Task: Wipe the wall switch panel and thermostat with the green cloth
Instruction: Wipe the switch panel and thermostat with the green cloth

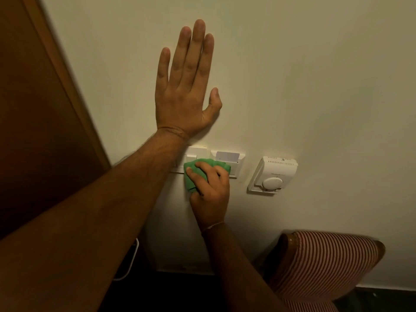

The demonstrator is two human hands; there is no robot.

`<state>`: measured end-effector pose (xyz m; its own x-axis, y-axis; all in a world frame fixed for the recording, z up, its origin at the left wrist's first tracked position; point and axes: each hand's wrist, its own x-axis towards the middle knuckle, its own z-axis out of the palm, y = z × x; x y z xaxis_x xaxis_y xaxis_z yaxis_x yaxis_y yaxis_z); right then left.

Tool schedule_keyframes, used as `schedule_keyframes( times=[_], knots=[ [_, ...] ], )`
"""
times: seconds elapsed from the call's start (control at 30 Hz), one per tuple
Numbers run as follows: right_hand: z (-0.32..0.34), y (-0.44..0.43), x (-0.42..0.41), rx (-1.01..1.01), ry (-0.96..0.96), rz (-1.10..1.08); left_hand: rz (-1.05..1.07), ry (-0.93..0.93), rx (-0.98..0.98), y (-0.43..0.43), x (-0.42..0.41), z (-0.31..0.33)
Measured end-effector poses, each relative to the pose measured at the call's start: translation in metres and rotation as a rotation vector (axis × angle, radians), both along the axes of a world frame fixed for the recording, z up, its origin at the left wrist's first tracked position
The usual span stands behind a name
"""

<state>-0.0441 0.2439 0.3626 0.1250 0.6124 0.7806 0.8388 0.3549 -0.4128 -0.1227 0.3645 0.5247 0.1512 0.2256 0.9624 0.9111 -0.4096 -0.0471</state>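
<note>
The white wall switch panel sits mid-wall, with a key card standing in its right half. My right hand presses a bunched green cloth against the panel's lower middle, covering part of it. My left hand lies flat on the wall just above the panel, fingers spread and pointing up, holding nothing. Its forearm hides the panel's left end. The white thermostat, with a round dial, is mounted to the right of the panel, apart from the cloth.
A brown wooden door and frame runs down the left side. A chair back with red-and-white striped fabric stands against the wall at lower right. A white cable loops below my left forearm.
</note>
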Motion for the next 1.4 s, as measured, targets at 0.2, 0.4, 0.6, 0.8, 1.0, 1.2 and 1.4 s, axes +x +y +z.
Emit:
schedule_keyframes(
  times=[0.2,0.4,0.6,0.8,1.0,1.2,1.4],
  knots=[
    [-0.013,-0.023,0.056,0.113,0.100,-0.218,0.014,-0.005,0.008,0.002,0.000,-0.001],
    [-0.011,-0.013,0.031,0.120,0.224,-0.212,0.009,0.002,0.008,0.001,0.000,0.000],
    [0.004,-0.001,0.010,0.059,-0.006,-0.018,0.005,-0.006,0.005,0.001,0.001,-0.001],
    [-0.016,-0.018,0.052,0.132,0.027,-0.182,0.007,-0.006,0.001,0.000,-0.002,-0.001],
    [-0.022,-0.012,0.041,0.137,0.159,-0.228,-0.004,-0.008,0.011,0.003,0.002,-0.001],
    [-0.031,-0.001,0.027,0.030,-0.177,-0.004,0.007,-0.014,0.010,0.002,0.002,-0.001],
    [-0.051,-0.017,0.076,0.083,-0.143,-0.197,-0.005,-0.012,-0.009,-0.001,0.003,0.000]
  ],
)
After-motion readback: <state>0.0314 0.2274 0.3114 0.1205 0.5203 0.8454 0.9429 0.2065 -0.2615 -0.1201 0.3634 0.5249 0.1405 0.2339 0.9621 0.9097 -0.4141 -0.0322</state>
